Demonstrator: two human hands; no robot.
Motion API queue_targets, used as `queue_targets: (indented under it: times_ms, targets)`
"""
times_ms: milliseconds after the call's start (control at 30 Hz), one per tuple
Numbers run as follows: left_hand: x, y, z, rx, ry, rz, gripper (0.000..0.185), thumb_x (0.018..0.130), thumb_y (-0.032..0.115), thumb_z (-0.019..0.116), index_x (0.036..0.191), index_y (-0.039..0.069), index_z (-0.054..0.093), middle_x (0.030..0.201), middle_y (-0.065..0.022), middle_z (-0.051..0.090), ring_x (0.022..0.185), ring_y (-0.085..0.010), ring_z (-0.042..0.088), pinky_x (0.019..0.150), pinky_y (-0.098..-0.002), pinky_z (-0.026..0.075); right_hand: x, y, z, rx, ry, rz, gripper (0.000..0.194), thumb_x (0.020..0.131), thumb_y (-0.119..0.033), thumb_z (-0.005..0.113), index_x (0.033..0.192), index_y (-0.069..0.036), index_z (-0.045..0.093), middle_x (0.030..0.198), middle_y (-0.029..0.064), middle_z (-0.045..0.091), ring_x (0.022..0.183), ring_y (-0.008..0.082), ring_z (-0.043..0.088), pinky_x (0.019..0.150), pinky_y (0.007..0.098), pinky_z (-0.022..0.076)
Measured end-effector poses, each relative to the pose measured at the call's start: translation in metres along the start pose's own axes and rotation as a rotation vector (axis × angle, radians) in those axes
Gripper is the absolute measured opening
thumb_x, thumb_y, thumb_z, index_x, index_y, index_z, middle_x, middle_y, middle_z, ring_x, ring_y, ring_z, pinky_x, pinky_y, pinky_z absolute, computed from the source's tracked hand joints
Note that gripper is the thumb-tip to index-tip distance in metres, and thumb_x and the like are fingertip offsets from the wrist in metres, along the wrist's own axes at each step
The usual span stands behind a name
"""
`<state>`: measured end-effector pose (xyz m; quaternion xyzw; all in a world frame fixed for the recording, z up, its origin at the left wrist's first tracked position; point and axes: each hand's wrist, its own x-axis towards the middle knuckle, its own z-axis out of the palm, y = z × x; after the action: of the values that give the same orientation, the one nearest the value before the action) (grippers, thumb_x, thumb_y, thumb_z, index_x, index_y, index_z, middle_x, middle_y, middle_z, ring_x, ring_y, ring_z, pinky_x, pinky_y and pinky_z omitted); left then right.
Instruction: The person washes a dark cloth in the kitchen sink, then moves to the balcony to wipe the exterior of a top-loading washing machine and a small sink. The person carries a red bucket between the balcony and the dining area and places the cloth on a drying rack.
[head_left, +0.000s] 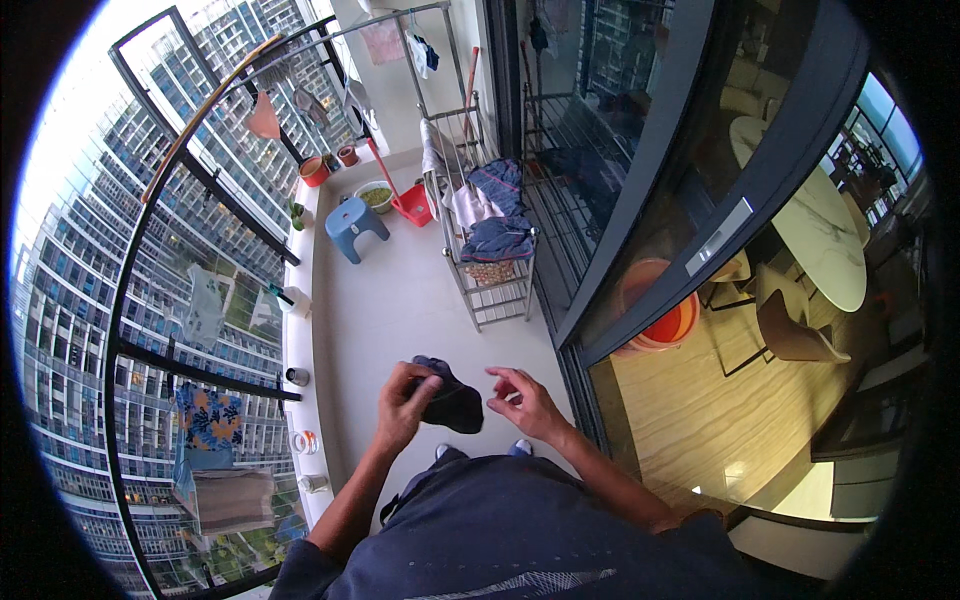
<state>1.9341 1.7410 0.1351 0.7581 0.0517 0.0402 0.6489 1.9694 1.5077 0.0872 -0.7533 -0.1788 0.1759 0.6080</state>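
Between thumb and fingers, my left hand (405, 401) grips a small dark cloth garment (456, 405) that looks like a sock; it hangs off to the right of the hand. My right hand (527, 403) is apart from it, a short way to the right, fingers curled loosely with a gap to the thumb and nothing between them. Ahead stands a metal rack (487, 300) with dark blue clothes (499, 238) and a pale pink cloth (474, 206) laid over its top. A woven basket or bag (490, 272) shows under the clothes.
A blue plastic stool (355, 225), a red dustpan (414, 206) and a basin with green contents (375, 196) are on the balcony floor. Potted plants and jars line the ledge (322, 300) at left. At right, past a sliding glass door frame (720, 240), stands an orange bucket (664, 319).
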Motion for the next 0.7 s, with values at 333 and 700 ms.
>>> queue_targets:
  times_ms: [333,700]
  targets:
    - [0.072,-0.01,0.038,0.23,-0.579,0.192,0.019,0.09,0.011,0.069,0.108,0.005,0.067,0.099,-0.0076,0.066,0.092,-0.0176,0.062,0.081,-0.0331,0.05,0.018,0.038,-0.011,-0.075,0.193,-0.015,0.031,0.084,-0.011,0.069,0.114,-0.005,0.062,0.111,0.0117,0.067,0.107,0.0289,0.063,0.092,0.0373,0.0495]
    - [0.256,-0.14,0.038,0.24,-0.476,-0.061,0.02,0.088,0.006,0.064,0.108,0.004,0.066,0.099,-0.0133,0.068,0.089,-0.0229,0.068,0.082,-0.0358,0.055,0.058,0.076,-0.047,-0.366,0.727,0.302,0.028,0.088,-0.022,0.068,0.107,-0.003,0.06,0.095,0.0181,0.067,0.089,0.0299,0.068,0.078,0.0388,0.0518]
